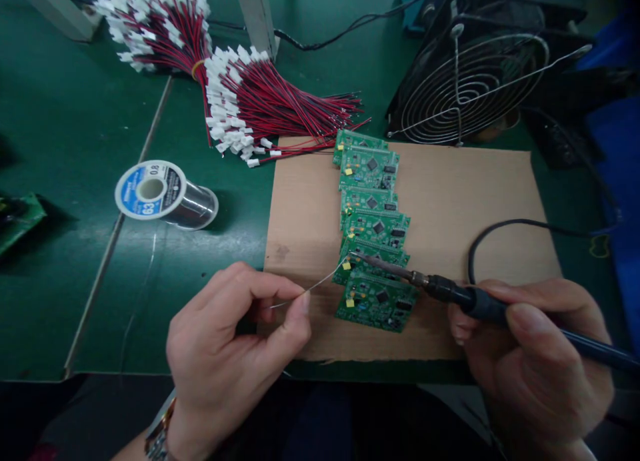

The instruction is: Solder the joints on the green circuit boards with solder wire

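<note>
Circuit boards [377,229] lie overlapping in a column on the cardboard [475,201]; soldering seems under way at the second nearest, but which are finished I cannot tell. Left hand [235,344] pinches solder wire [326,278] between closed thumb and forefinger, while right hand [540,354] curls its fingers around the soldering iron [445,290]. Red-and-black leads [295,104] lie beyond, none visibly joined to the nearest board.
</note>
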`<state>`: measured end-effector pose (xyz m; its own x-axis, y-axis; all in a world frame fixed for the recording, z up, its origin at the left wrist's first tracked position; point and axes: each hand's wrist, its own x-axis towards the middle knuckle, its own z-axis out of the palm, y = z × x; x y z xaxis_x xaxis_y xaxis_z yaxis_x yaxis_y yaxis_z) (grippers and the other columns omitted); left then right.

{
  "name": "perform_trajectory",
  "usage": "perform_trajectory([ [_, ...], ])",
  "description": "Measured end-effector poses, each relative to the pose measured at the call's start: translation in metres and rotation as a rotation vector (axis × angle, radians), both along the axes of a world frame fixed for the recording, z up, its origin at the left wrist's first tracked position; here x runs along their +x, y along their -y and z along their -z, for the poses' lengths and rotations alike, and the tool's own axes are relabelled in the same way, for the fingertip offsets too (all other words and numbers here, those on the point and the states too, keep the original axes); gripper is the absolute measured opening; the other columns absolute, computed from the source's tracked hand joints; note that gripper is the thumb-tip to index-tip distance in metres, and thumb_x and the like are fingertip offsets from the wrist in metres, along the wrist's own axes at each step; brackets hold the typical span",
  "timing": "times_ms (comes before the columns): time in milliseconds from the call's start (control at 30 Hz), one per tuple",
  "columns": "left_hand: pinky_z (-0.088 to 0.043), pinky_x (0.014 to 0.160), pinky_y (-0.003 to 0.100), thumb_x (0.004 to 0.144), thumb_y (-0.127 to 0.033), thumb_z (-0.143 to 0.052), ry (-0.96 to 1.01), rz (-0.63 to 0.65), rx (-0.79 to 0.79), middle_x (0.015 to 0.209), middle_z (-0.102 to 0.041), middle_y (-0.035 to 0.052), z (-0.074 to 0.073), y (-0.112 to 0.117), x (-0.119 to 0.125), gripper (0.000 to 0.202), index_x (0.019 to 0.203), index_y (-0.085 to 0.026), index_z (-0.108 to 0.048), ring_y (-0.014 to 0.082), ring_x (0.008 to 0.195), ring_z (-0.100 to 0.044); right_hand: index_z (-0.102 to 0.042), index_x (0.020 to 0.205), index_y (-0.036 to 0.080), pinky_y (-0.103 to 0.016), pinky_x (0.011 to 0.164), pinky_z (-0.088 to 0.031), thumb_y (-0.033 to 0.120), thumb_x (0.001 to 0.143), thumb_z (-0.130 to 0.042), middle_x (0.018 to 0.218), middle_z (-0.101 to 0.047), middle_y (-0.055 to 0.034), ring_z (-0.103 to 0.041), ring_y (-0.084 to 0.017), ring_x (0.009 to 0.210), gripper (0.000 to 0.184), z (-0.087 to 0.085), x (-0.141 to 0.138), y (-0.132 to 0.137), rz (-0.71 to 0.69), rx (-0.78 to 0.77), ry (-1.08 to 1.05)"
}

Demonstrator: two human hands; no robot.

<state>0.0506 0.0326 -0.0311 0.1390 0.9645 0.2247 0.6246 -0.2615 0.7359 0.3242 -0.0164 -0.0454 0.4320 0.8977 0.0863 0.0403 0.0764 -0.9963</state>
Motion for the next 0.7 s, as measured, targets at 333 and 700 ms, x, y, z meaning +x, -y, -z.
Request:
perform_trajectory([
  [333, -0.039, 0.059, 0.030, 0.093, -0.017, -0.077, 0.014, 0.005, 0.044, 0.069, -0.055, -0.0066, 0.0032, -0.0043, 0.0027, 0.010, 0.089, -0.024, -0.071, 0.0083, 0.060, -0.049, -0.075, 0.096, 0.019, -0.030, 0.044, -0.055, 0.022, 0.094, -0.071, 0.075, -0.074, -0.0002, -0.070, -0.018, 0.057, 0.006, -0.0025, -0.0008, -0.0054, -0.069, 0.038, -0.063],
  [700, -0.039, 0.061, 0.030, 0.094, -0.019, -0.077, 0.000, 0.003, 0.057, 0.070, -0.054, -0.0059, 0.0027, -0.0046, 0.0028, 0.010, 0.088, -0.024, -0.071, 0.0083, 0.061, -0.049, -0.075, 0.096, 0.019, -0.030, 0.047, -0.057, 0.020, 0.093, -0.070, 0.078, -0.077, -0.0006, -0.071, -0.018, 0.055, 0.006, -0.0004, 0.0000, -0.0051, -0.043, 0.042, -0.028],
])
